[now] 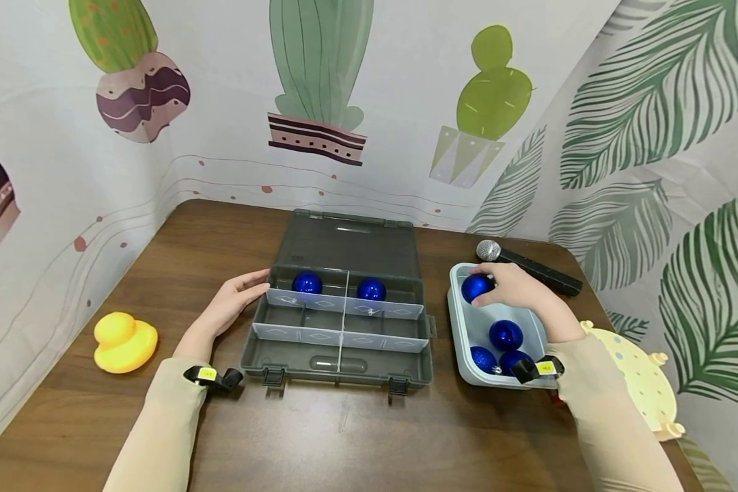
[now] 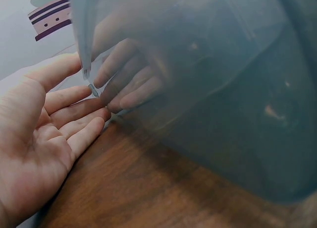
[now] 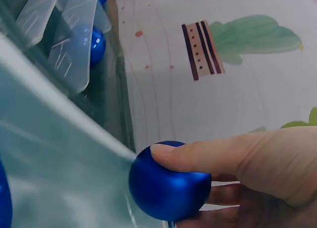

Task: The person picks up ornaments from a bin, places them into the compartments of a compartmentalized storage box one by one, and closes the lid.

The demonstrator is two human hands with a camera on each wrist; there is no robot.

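My right hand point(image 1: 516, 290) pinches a shiny blue Christmas ball point(image 3: 168, 188) between thumb and fingers, at the far left corner of a light blue plastic tub point(image 1: 457, 328). Lower in that tub lie several more blue balls point(image 1: 506, 335), partly behind my right wrist. My left hand point(image 1: 232, 301) touches the left side of a grey compartment box point(image 1: 384, 372) with its fingers extended. The box's lid point(image 1: 350, 246) lies back, and whitish dividers point(image 1: 301, 335) split the inside. Two blue balls, one left point(image 1: 307, 282) and one right point(image 1: 372, 289), sit in its back row.
Behind the tub lies a black microphone point(image 1: 538, 270) with a silver head. A yellow rubber duck point(image 1: 123, 342) stands at the left of the wooden table point(image 1: 270, 444). A pale yellow, spotted object point(image 1: 642, 376) is at the right edge, partly behind my right arm.
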